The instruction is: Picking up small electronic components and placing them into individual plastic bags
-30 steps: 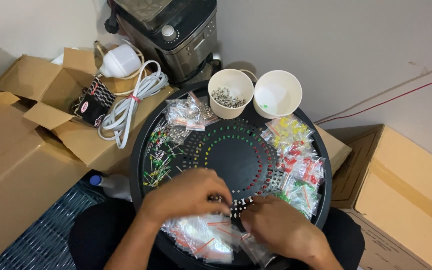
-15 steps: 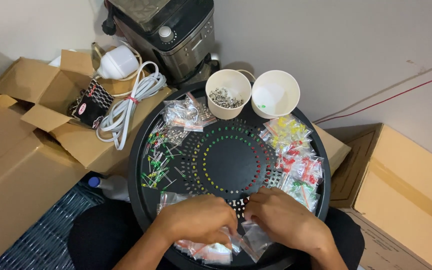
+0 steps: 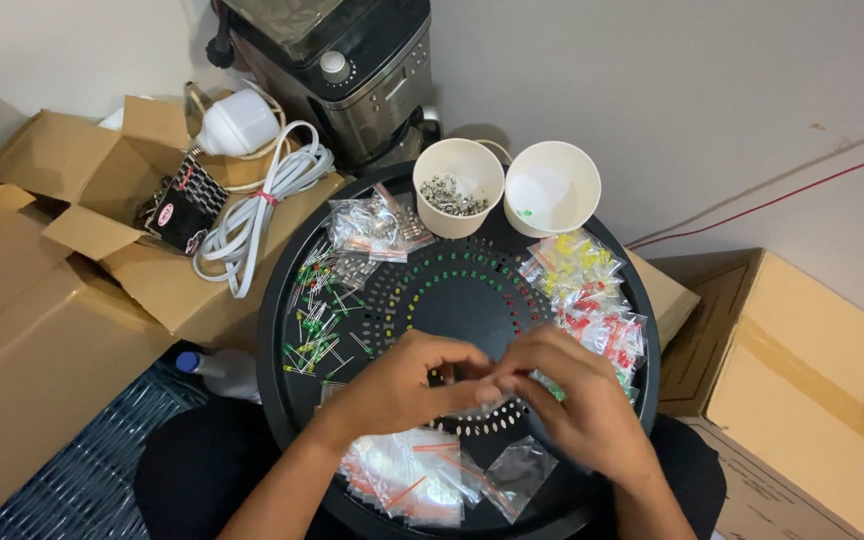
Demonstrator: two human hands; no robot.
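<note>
hands (image 3: 492, 395): bare | forearms: no sleeves | legs: dark clothing (black, apparently)

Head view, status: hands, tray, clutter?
Left hand and right hand meet fingertip to fingertip over black round tray; whatever they pinch is hidden. Empty clear bags below, loose green LEDs beside.

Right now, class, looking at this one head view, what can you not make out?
- What the left hand and right hand pinch: hidden by the fingers.
- Contents of the left paper cup: too small.
- Grey appliance: cut off by the top edge.
- Clear bags: partly cut off by the bottom edge.
</note>
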